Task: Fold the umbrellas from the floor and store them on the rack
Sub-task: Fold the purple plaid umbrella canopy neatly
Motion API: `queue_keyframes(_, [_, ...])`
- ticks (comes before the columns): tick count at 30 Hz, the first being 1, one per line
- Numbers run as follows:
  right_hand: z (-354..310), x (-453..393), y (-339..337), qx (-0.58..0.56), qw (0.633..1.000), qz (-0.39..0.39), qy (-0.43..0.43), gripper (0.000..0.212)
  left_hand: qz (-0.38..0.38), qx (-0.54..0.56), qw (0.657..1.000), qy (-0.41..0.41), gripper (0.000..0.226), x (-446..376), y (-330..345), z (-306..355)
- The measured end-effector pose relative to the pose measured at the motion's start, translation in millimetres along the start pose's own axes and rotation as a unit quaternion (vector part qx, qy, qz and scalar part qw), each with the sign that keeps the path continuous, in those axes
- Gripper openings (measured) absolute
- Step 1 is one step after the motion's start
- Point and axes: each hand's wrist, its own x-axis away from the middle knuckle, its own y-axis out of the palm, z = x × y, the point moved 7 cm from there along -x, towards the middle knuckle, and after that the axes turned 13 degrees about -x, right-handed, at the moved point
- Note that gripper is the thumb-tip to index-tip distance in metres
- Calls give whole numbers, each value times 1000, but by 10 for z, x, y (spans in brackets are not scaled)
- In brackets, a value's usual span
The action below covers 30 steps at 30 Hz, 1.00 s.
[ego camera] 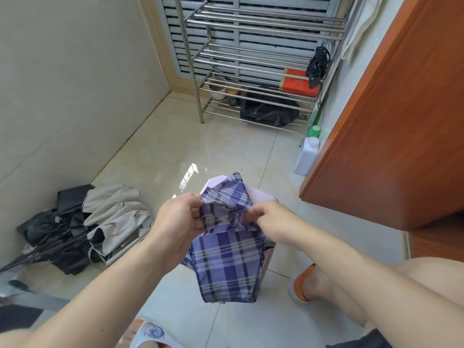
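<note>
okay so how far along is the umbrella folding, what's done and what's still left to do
Done, apparently: one folded black umbrella hangs at the right end of the metal rack. In hand: the left hand and right hand both pinch the canopy of the purple plaid umbrella, gathering its folds. Left: this one must go on the rack, and a heap of black and beige umbrellas lies unfolded on the floor by the wall.

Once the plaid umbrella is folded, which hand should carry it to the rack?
Right, probably. Both hands pinch the plaid umbrella, but the right hand is nearer the steel rack, ahead and slightly right.
</note>
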Motion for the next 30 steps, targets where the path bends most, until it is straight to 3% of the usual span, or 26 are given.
queue_keyframes(2, [69, -101, -52, -47, 999, 19, -8, 58, 0, 4, 1000, 6, 34, -7, 0, 15])
queue_keyframes(7, [-65, -41, 0, -108, 994, 18, -19, 43, 30, -9, 1000, 0, 30, -108, -92, -89])
queue_keyframes(11, [-61, -41, -28, -126, 990, 65, -12, 26, -1, 41, 998, -39, 43, -144, -62, -157])
queue_keyframes(16, [-83, 10, 75, -129, 992, 11, 2, 17, -42, 119, 990, -55, 56, -148, 47, -129])
queue_keyframes(23, [-137, -25, 23, -216, 976, 24, -29, 37, -98, 161, 980, -60, 59, -176, 217, -81])
queue_keyframes(26, [-181, 6, -34, -252, 965, 41, -55, 17, -30, 86, 996, -17, 41, -255, 156, -58])
queue_keyframes(30, [-237, 75, -227, -268, 952, 121, -86, 18, 104, -39, 993, 29, 19, -286, -66, -19])
